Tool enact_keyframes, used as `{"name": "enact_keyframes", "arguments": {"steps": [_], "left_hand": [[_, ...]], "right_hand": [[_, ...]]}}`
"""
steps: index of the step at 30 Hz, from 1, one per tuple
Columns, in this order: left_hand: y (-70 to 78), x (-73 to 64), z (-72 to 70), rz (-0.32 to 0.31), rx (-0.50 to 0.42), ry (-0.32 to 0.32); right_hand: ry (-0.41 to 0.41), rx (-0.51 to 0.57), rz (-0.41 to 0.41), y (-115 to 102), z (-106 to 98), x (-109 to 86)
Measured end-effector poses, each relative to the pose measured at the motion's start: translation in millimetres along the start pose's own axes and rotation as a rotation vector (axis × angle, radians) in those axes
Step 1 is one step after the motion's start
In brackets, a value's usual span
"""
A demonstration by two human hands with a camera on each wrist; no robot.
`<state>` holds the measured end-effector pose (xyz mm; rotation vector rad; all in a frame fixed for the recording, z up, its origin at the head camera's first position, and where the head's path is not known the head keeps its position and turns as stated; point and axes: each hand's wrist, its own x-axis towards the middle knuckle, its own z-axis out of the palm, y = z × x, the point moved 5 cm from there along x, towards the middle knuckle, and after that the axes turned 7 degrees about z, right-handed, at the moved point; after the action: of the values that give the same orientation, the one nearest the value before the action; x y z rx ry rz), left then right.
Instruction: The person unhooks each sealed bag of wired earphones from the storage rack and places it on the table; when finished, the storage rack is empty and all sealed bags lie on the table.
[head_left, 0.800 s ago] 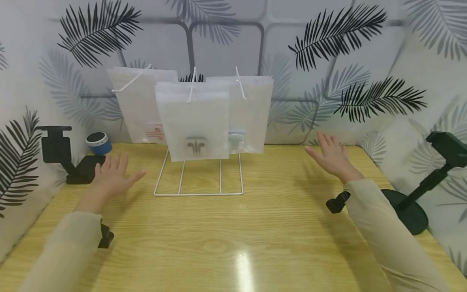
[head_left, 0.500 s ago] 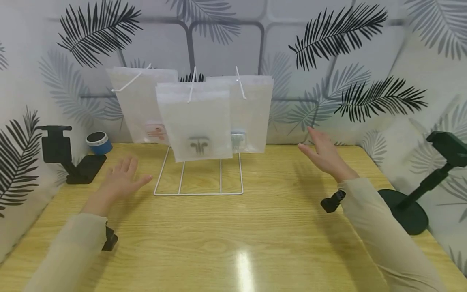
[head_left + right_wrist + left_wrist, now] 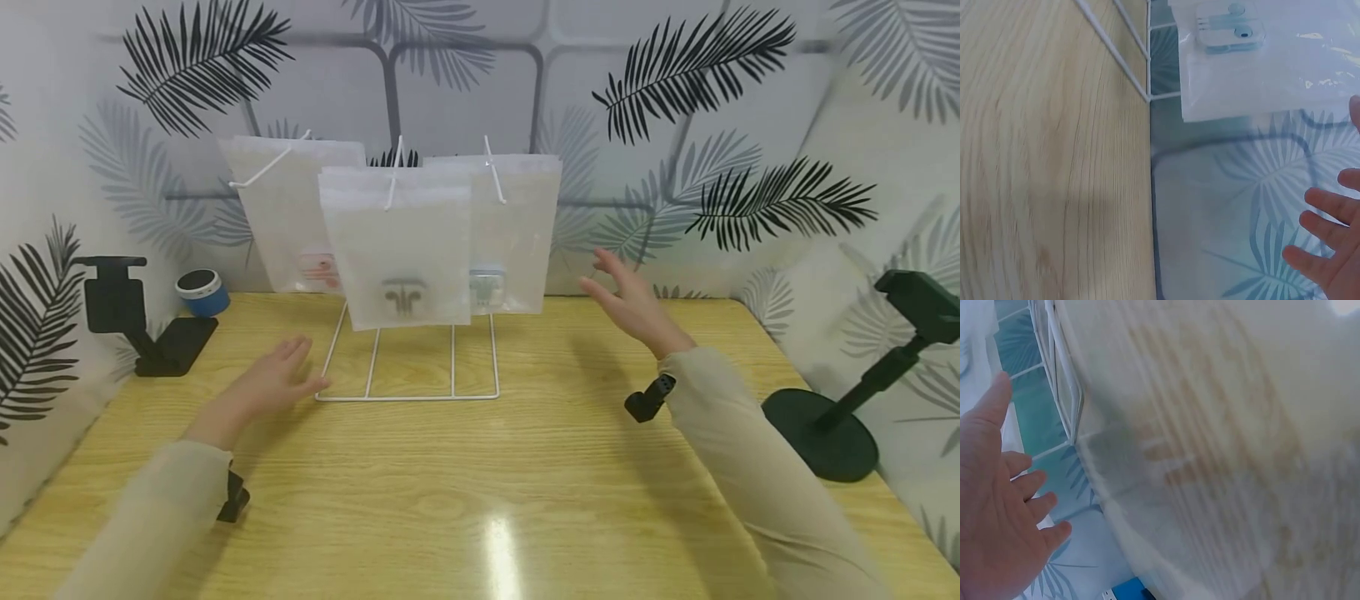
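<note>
Left hand (image 3: 264,387) near white wire rack (image 3: 408,399), right hand (image 3: 636,308) beside frosted white rectangular plastic bags (image 3: 519,237); both empty, fingers loose. Slow approach advisable; bags may swing.

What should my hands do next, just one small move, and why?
Probably ease the right hand inward toward the rightmost hanging bag: it holds nothing, and the head view shows a gap between them. The left hand, also holding nothing, is near the white rack's front left corner.
</note>
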<state>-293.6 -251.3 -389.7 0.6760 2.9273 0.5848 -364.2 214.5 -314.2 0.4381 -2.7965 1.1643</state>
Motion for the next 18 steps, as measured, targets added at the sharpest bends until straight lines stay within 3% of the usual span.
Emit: {"name": "enact_keyframes", "arguments": {"steps": [7, 18], "left_hand": [[1.6, 0.0, 9.4, 0.014, -0.014, -0.025], [-0.2, 2.6, 20.9, 0.046, -0.012, -0.079]], "right_hand": [[0.030, 0.090, -0.052, -19.7, 14.2, 15.0], [0.129, 0.180, 0.038, -28.4, 32.2, 31.0]]}}
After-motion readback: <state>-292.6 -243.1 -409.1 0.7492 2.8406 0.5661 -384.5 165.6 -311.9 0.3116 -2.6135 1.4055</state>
